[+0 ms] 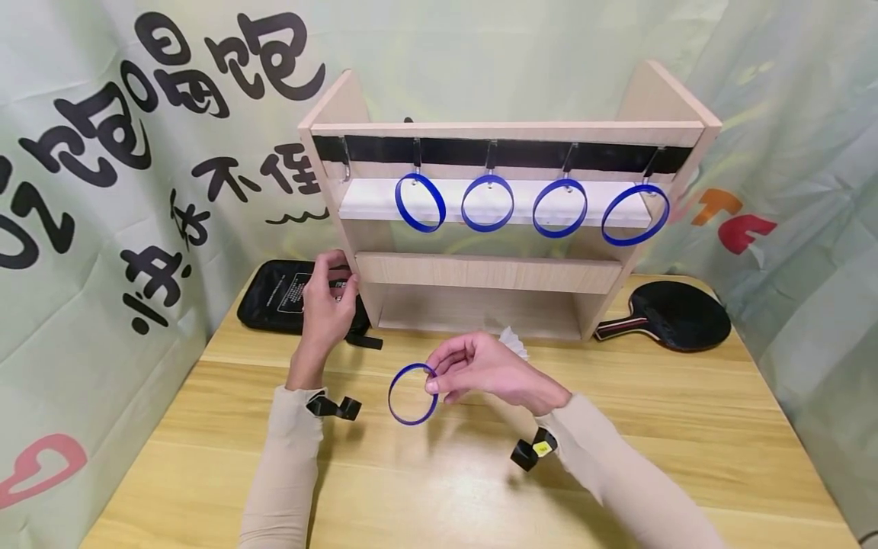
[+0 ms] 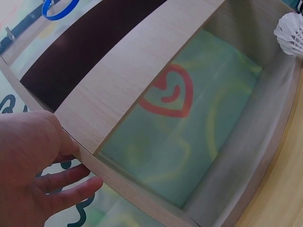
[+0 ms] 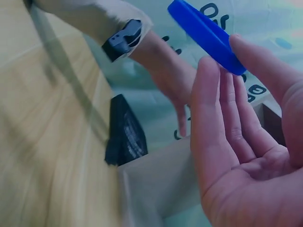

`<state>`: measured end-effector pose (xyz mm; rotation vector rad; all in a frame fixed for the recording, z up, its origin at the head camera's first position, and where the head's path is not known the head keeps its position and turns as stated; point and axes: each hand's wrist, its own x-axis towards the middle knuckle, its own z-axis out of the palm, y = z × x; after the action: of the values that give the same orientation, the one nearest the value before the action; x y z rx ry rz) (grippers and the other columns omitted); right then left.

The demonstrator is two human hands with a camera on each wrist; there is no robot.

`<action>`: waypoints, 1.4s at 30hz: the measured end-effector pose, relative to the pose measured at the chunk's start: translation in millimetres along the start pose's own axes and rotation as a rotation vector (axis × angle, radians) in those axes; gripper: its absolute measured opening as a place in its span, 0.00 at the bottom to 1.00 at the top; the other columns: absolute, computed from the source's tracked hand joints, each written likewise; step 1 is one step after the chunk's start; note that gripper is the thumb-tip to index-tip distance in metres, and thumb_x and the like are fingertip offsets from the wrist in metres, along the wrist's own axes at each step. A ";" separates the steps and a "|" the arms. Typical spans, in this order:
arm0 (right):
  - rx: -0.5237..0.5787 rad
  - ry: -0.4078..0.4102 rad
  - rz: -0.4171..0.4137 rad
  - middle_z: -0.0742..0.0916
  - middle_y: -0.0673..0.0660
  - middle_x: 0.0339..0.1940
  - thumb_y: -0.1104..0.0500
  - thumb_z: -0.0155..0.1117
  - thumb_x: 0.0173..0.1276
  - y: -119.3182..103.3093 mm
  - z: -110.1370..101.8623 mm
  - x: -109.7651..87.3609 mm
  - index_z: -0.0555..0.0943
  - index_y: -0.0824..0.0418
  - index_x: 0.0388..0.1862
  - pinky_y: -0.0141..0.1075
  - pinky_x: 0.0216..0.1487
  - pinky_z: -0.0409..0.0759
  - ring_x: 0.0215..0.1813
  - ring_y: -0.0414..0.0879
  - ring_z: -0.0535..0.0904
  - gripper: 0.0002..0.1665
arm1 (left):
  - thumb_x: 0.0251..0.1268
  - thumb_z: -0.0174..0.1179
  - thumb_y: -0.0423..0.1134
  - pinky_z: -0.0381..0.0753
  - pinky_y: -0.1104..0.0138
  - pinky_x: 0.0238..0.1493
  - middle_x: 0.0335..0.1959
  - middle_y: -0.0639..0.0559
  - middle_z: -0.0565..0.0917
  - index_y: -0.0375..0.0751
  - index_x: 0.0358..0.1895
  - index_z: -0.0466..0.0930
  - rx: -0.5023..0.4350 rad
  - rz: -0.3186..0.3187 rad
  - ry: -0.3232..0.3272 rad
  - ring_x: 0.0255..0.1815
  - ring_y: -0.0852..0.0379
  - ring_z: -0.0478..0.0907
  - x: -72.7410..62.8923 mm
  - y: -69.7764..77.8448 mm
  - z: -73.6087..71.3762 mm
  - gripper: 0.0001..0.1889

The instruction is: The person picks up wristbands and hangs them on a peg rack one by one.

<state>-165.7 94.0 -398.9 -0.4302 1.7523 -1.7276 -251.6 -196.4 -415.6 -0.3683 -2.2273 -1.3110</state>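
Note:
A thin blue ring [image 1: 392, 406] is pinched between the thumb and fingers of my right hand [image 1: 490, 370], held above the table in front of the shelf. In the right wrist view the ring [image 3: 203, 35] tilts at the fingertips. My left hand [image 1: 327, 301] is at the left side of the wooden shelf [image 1: 487, 271]. Its fingers [image 2: 75, 191] lie fairly straight against the side panel's edge in the left wrist view; the thumb is mostly hidden there. Several similar blue rings [image 1: 488, 227] hang from metal hooks on the shelf's black strip [image 1: 453, 150]. Another hook [image 1: 346, 156] is at the strip's left end.
A black zipped case [image 1: 264, 297] lies on the table left of the shelf, partly behind my left hand. At the right lies a black table tennis paddle [image 1: 679, 314]. A white shuttlecock [image 1: 513, 343] sits by the shelf's front edge, behind my right hand. Printed curtains surround the table.

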 end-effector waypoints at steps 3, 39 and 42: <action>-0.041 0.042 -0.007 0.94 0.52 0.38 0.63 0.80 0.68 -7.3 3.4 3.0 0.88 0.70 0.52 0.32 0.38 0.88 0.37 0.41 0.88 0.17 | 0.79 0.61 0.28 0.80 0.84 0.46 0.63 0.32 0.83 0.30 0.68 0.73 0.006 -0.003 0.002 0.59 0.36 0.87 0.1 0.8 -0.2 0.19; 0.336 0.277 -0.378 0.94 0.47 0.35 0.74 0.71 0.73 -74.8 55.7 69.4 0.84 0.68 0.49 0.35 0.48 0.92 0.39 0.40 0.92 0.09 | 0.77 0.63 0.26 0.81 0.84 0.52 0.62 0.33 0.84 0.30 0.67 0.75 -0.103 -0.061 0.023 0.60 0.35 0.87 -0.6 -0.5 0.8 0.19; 0.355 0.297 -0.401 0.94 0.47 0.35 0.73 0.71 0.73 -79.8 58.2 75.8 0.84 0.64 0.47 0.34 0.47 0.92 0.39 0.40 0.92 0.09 | 0.75 0.63 0.25 0.80 0.84 0.53 0.62 0.32 0.85 0.30 0.66 0.75 -0.083 -0.046 0.023 0.59 0.36 0.87 -0.6 0.4 1.2 0.20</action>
<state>-201.0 -5.5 -333.1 -0.4014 1.5753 -2.4432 -251.3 -195.1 -416.2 -0.3321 -2.1799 -1.4277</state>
